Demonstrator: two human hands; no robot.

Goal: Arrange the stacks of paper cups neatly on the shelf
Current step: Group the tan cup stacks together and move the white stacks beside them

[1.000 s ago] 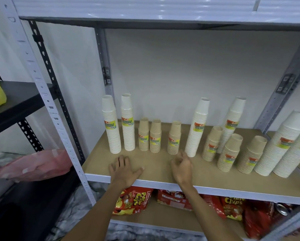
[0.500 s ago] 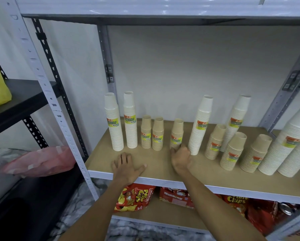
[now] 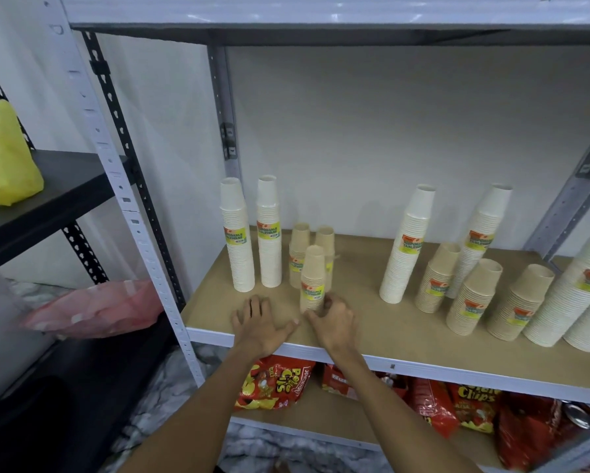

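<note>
1. My right hand (image 3: pixel 333 319) is gripping the short brown stack (image 3: pixel 312 278) low at its base, with my fingers curled round it. The stack is standing on the shelf (image 3: pixel 372 322) near the front edge, just in front of two other brown stacks (image 3: pixel 299 254).
2. My left hand (image 3: pixel 263 324) is lying flat and relaxed on the shelf, holding nothing, just to the left of that stack.
3. I am holding only the bottom, so the top is probably going unsupported. A quick slide could be tipping the stack over or splitting it apart.
4. If I am pushing it back too hard, I am risking a knock into the pair behind. Those two could then be toppling into the tall white stacks (image 3: pixel 269 230) standing beside them.
5. The stack is sitting close to the shelf's front lip. If my fingers are slipping, it could be dropping off toward the chip bags (image 3: pixel 276 384) on the level below.
6. My left hand is lying near the stack, so a careless sweep of the stack could be catching on it.
</note>
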